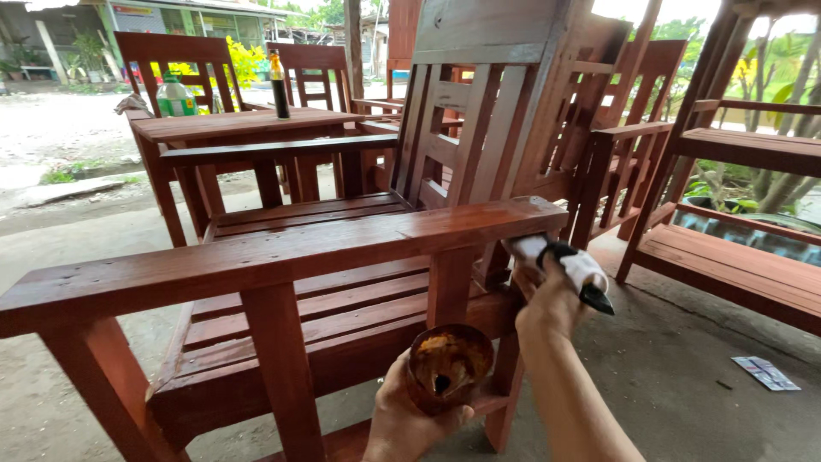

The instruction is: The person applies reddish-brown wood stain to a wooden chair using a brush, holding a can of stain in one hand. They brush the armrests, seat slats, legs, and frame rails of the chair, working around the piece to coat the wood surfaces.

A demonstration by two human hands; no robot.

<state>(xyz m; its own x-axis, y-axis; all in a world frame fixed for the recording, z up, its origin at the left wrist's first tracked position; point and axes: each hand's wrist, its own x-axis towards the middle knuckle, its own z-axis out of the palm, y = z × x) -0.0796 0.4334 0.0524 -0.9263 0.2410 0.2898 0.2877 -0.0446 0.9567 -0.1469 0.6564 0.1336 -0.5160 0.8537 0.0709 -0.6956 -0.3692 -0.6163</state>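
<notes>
Item: small round cup (448, 366), brown-stained outside, held in the person's left hand (410, 419), fingers curled closed around its underside and wall. Contents: a thick orange-brown coat on the inner wall and a dark liquid pooled at the bottom (how full cannot be told). It sits below the near armrest (282, 252) of the wooden bench chair (359, 282), close against the chair's side frame.

Item: paintbrush (569, 269), white-wrapped handle with black bands and a black end, gripped in the closed right hand (547, 308). Its bristle end points under the back end of the near armrest, touching or almost touching the wood; the bristles themselves are hidden.

Item: the wooden bench chair, reddish-brown, glossy, slatted seat and slatted back; it is the landmark for all entries here.

Item: a flat printed paper (765, 373) on the concrete floor, well to the right of the chair.

Item: a low slatted wooden frame (735, 269), right of the chair.

Item: table (239, 127) behind the chair, same red-brown finish. On it, a tall dark bottle (280, 84) with a yellow-orange neck label, upright, and a green bottle (175, 96) at the table's left edge (contents not discernible).

Item: further chairs (171, 60) beyond the table.
</notes>
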